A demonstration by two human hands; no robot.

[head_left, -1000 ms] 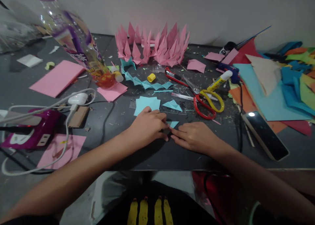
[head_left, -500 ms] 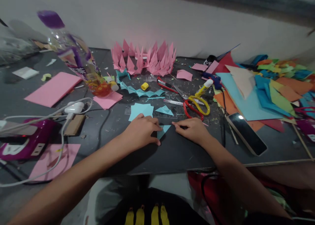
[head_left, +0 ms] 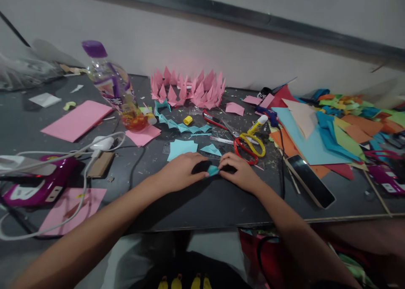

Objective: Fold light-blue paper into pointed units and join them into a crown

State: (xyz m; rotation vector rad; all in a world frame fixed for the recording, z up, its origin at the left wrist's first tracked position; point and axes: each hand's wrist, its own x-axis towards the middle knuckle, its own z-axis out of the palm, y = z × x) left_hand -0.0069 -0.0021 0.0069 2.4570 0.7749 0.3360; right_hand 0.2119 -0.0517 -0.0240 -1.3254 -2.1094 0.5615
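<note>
My left hand (head_left: 179,171) and right hand (head_left: 241,172), fingers half-curled, tips touching 1 small blue paper (head_left: 213,170), whether pinched I cannot tell

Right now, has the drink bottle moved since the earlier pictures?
No. Judged against the pink sheet under its base, the drink bottle hasn't shifted either way; only the view moved.

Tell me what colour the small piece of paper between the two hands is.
The paper is turquoise blue; it shows in the head view.
</note>
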